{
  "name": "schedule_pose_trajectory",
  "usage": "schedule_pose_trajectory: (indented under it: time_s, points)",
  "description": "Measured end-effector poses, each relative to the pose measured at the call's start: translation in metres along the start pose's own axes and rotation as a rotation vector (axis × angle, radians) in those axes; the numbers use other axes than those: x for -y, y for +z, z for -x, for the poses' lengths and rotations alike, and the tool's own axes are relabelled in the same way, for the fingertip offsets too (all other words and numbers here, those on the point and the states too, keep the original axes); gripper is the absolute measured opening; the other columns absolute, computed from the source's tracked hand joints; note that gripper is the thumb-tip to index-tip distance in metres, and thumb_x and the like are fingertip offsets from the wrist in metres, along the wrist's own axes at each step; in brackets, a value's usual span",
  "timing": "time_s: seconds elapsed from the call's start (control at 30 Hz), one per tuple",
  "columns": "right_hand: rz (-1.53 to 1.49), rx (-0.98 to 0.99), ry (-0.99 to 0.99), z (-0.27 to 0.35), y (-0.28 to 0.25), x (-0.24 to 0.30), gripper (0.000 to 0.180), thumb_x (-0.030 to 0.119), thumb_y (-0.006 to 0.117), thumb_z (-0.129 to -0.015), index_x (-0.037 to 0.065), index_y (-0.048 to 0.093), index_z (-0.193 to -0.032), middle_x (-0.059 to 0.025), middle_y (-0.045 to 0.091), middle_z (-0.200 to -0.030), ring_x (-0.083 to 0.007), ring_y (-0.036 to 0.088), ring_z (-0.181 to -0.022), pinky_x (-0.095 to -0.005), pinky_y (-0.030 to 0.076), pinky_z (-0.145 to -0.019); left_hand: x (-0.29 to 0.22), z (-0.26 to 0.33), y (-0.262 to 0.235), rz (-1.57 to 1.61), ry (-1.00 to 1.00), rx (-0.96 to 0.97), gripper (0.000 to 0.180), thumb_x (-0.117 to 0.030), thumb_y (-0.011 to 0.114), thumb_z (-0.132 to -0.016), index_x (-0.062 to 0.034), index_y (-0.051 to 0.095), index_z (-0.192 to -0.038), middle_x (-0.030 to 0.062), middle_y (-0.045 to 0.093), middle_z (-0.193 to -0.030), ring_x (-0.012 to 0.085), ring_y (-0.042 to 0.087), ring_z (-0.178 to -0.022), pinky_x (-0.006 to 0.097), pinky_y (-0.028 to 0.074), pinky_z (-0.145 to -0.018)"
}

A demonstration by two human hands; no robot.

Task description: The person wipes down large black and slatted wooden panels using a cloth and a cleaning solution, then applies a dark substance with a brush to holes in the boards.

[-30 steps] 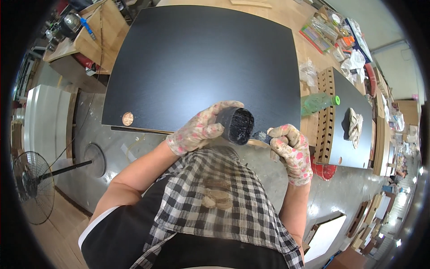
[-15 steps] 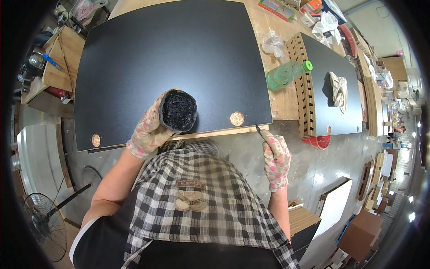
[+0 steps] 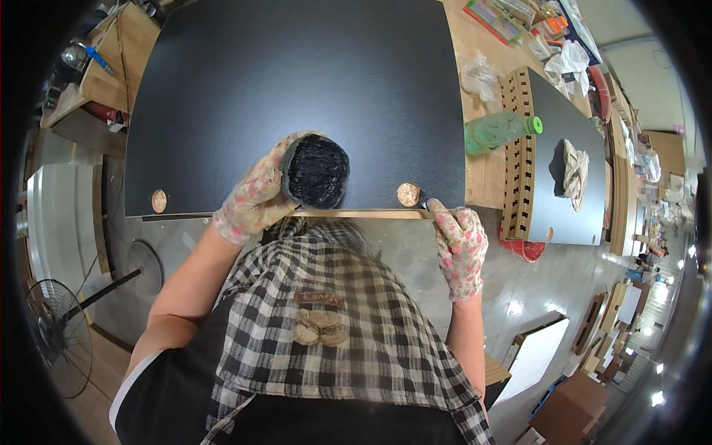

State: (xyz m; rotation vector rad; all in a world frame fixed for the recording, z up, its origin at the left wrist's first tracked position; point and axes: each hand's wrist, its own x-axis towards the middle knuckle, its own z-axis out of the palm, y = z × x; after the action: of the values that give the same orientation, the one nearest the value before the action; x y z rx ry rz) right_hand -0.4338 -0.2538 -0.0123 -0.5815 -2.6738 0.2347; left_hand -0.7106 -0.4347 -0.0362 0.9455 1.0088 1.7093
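Gripping a round black paint-caked tub (image 3: 317, 170) above the large matte black panel (image 3: 297, 89), the left hand (image 3: 252, 196) could spill; the right hand (image 3: 460, 241) pinches the panel's near edge, what it holds unclear.

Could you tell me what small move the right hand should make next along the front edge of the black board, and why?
Probably draw the right hand leftward along the bare wooden edge of the black board. Its fingertips sit at the right end, the left hand holds a paint-black cup, and the edge looks unpainted.

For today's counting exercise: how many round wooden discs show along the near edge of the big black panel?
2. One round wooden disc sits near the black panel's left corner; the other sits near its right corner. Others may be hidden.
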Motion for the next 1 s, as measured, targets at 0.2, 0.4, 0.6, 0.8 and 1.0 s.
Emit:
schedule_pose_trajectory:
  time_s: [0.2,0.4,0.6,0.8,1.0]
  points:
    - [0.008,0.048,0.016,-0.003,-0.001,0.001,0.042,0.000,0.069,-0.073,0.015,0.070,-0.112,-0.0044,0.056,-0.081,-0.0229,0.057,-0.077,-0.0346,0.049,-0.067,0.001,0.000,0.003,0.205,0.062,0.075,0.076,-0.026,0.072,-0.083,0.0051,0.035,-0.142,0.0182,0.045,-0.138,0.0250,0.049,-0.126,0.036,0.039,-0.108]
    - [0.017,0.024,-0.024,-0.005,0.002,-0.004,0.040,0.004,0.068,-0.072,0.017,0.071,-0.110,-0.0038,0.056,-0.081,-0.0224,0.057,-0.073,-0.0341,0.049,-0.062,0.001,0.000,0.002,0.263,0.061,0.088,0.076,-0.019,0.075,-0.081,0.0033,0.036,-0.144,0.0193,0.042,-0.142,0.0279,0.048,-0.127,0.039,0.042,-0.106]
    - [-0.001,0.060,-0.019,-0.007,-0.003,-0.004,0.039,0.003,0.068,-0.074,0.016,0.071,-0.110,-0.0049,0.056,-0.081,-0.0231,0.057,-0.075,-0.0348,0.049,-0.065,0.004,-0.001,-0.001,0.339,0.049,0.125,0.075,-0.013,0.074,-0.081,-0.0031,0.037,-0.146,0.0199,0.041,-0.143,0.0317,0.048,-0.128,0.042,0.042,-0.105]
    - [0.002,0.095,-0.006,-0.009,-0.004,-0.004,0.037,0.001,0.069,-0.075,0.014,0.071,-0.110,-0.0062,0.056,-0.080,-0.0238,0.057,-0.075,-0.0352,0.048,-0.065,-0.001,-0.003,-0.001,0.217,0.142,0.198,0.075,-0.010,0.072,-0.081,-0.0118,0.037,-0.148,0.0204,0.041,-0.144,0.0316,0.046,-0.130,0.042,0.043,-0.104]
    - [-0.055,0.071,-0.008,-0.012,-0.007,-0.001,0.038,0.000,0.068,-0.075,0.013,0.071,-0.110,-0.0064,0.056,-0.079,-0.0241,0.057,-0.074,-0.0352,0.048,-0.065,0.004,-0.001,-0.001,0.257,0.095,0.164,0.079,-0.008,0.073,-0.080,-0.0154,0.036,-0.148,0.0200,0.040,-0.144,0.0313,0.045,-0.130,0.042,0.044,-0.104]
